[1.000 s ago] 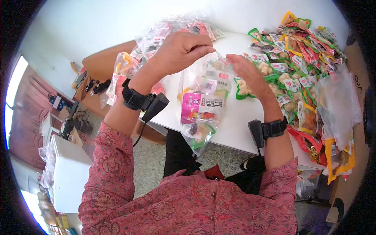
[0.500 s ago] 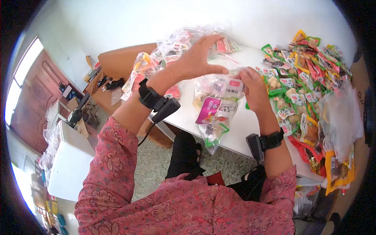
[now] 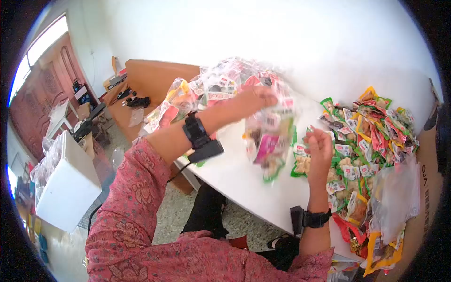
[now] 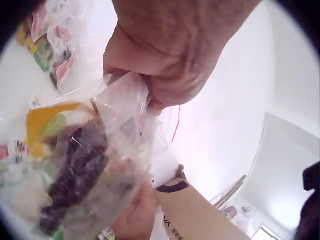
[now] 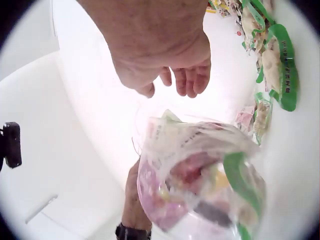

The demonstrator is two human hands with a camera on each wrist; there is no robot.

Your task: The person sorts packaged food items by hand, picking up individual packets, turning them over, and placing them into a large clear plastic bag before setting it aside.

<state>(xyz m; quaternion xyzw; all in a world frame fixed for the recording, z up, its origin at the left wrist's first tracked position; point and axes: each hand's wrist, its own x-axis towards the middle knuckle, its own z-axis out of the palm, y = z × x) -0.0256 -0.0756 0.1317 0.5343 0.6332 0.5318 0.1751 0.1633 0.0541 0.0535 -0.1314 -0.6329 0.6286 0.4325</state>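
Note:
My left hand [image 3: 251, 104] grips the top of a clear plastic bag [image 3: 268, 141] that hangs over the white table. Inside the bag are several snack packets, with a magenta label and green and yellow edges showing. In the left wrist view the bag's gathered top [image 4: 122, 97] runs up into the curled fingers, and a dark piece of food [image 4: 80, 170] shows through the film. My right hand [image 3: 319, 149] is to the right of the bag and holds nothing. In the right wrist view its loosely bent fingers [image 5: 187, 82] are apart from the bag.
A large heap of snack packets [image 3: 361, 136] covers the table's right side, with a stack of clear bags [image 3: 394, 197] on it. More filled bags [image 3: 221, 82] lie at the back left, by a brown cardboard box [image 3: 159, 73]. The white table [image 3: 230, 188] ends in front of the person.
The right hand has let go of the bag and drawn away from it. The left hand has taken the bag's top and moved it; the head view has shifted too.

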